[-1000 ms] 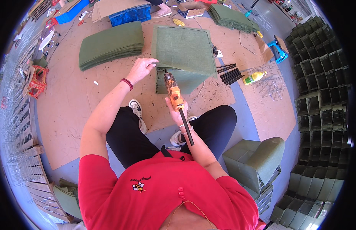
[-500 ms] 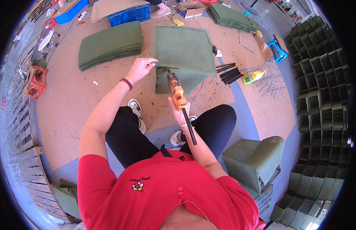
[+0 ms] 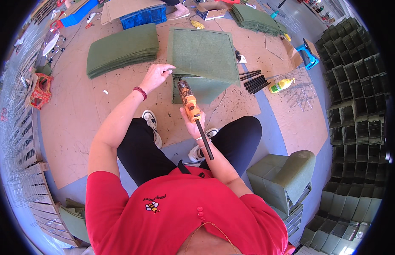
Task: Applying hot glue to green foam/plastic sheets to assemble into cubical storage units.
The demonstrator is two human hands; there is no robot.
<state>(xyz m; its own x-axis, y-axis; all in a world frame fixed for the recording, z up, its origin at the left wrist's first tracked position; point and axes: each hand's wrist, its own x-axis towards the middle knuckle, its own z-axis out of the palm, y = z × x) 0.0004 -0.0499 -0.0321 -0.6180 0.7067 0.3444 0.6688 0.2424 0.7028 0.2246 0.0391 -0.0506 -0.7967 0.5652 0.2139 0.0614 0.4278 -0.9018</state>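
Note:
My left hand (image 3: 155, 76) pinches the near left corner of a square green fabric sheet (image 3: 203, 53) that lies on top of another folded green piece on the brown floor mat. My right hand (image 3: 192, 123) grips an orange hand tool (image 3: 188, 99) with a black handle; its tip touches the sheet's near edge just right of my left fingers. A red bead bracelet sits on my left wrist. My legs in black trousers and white shoes are below the tool.
A stack of green sheets (image 3: 122, 49) lies to the left, another stack (image 3: 253, 18) far back. Black rods (image 3: 255, 80) and a yellow bottle (image 3: 281, 85) lie right of the sheet. Green fabric-covered boxes (image 3: 286, 176) stand at my right; wire grids (image 3: 18, 140) line the left.
The orange tool has shifted slightly toward the sheet's near edge. My left hand stays on the sheet's corner.

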